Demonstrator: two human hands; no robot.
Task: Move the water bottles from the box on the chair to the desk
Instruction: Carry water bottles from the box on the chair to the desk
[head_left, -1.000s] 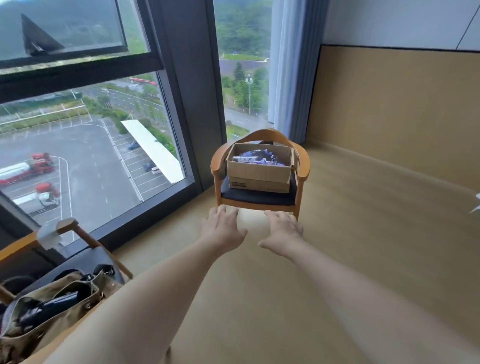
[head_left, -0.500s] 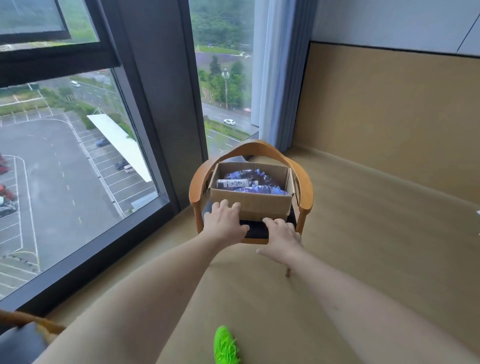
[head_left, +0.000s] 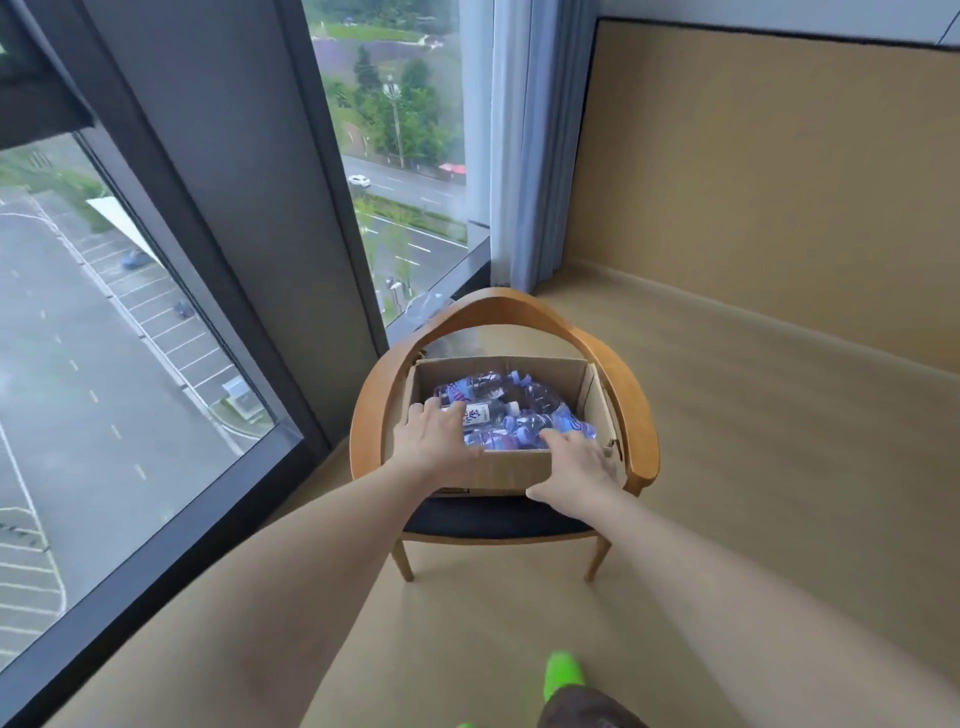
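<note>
Bare and spread, both hands reach over the box's near wall: the left hand (head_left: 434, 439) lies on the bottles (head_left: 511, 415), the right hand (head_left: 574, 470) rests flat-fingered beside them. The cardboard box (head_left: 511, 467) sits on a wooden chair (head_left: 631, 410) by the window (head_left: 104, 338).

The box (head_left: 511, 470) is showing plain brown cardboard, matt and slightly fibrous. The water bottles (head_left: 519, 415) inside are gleaming as clear, glossy plastic with shiny printed labels. The chair (head_left: 631, 415) is showing smooth, lightly varnished wood, its seat (head_left: 488, 522) looking like dark matt cloth. The floor (head_left: 779, 467) is looking smooth and matt.
</note>
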